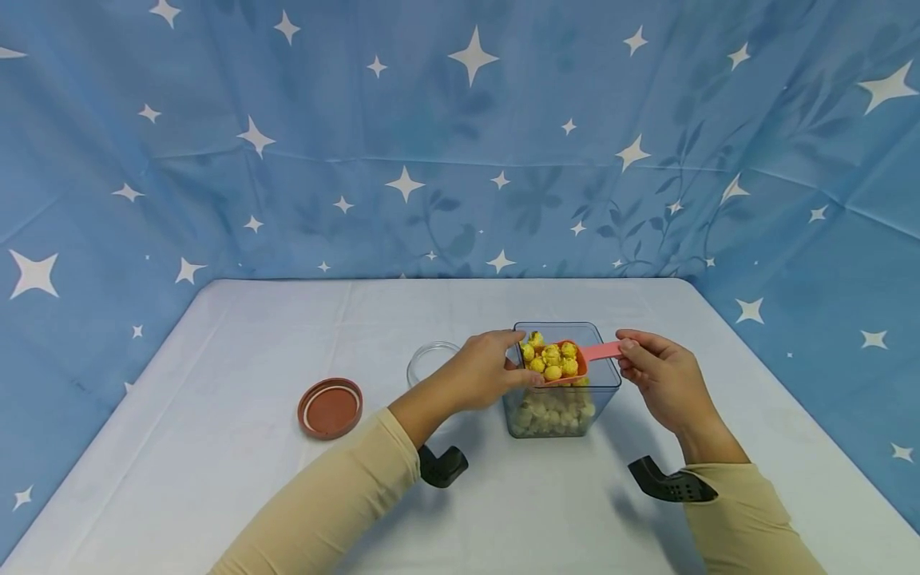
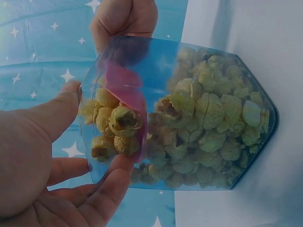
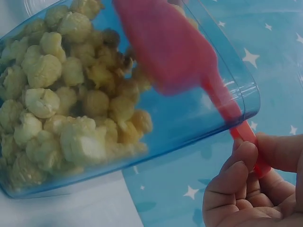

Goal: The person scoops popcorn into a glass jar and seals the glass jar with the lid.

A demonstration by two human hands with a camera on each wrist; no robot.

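Observation:
A clear bluish rectangular container holds popcorn in its lower part. A pink-red scoop, heaped with yellow popcorn, lies inside the container's upper part, its handle crossing the right rim. My right hand pinches the handle's end between thumb and fingers, just outside the wall. On the opposite side, my left hand holds the container by the rim, thumb and fingers spread around its left side. In the left wrist view, one fingertip touches the wall beside the scoop.
Left of the container stands a clear round jar, partly hidden behind my left forearm. A reddish-brown round lid lies farther left on the white table. Behind the table hangs a blue star-patterned curtain.

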